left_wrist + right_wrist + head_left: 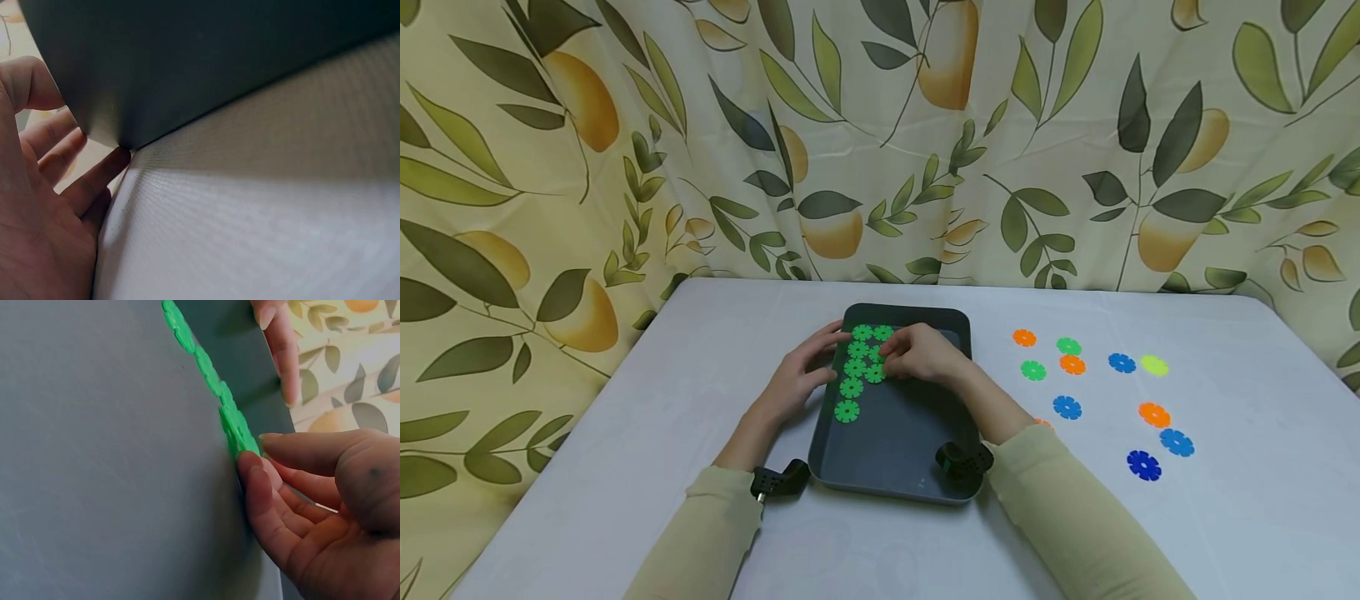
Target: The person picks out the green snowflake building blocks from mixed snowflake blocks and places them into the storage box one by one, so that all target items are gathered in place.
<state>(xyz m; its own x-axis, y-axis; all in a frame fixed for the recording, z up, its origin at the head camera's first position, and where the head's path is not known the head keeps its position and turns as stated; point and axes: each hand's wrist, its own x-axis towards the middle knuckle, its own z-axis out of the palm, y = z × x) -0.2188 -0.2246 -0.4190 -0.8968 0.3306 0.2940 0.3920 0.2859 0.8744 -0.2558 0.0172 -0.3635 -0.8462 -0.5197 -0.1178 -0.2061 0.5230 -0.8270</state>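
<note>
Green discs [855, 367] already sit linked in the dark tray [902, 450], right hand [925, 354] fingers pinching one, left hand [801, 371] relaxed against the rim, while loose discs [1067, 407] wait on the desk [1225, 517].

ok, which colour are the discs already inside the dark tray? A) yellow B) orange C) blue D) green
D: every disc lying in the dark tray is one of the green discs, set in a column; orange, blue and yellow ones lie only on the table to its right.
</note>
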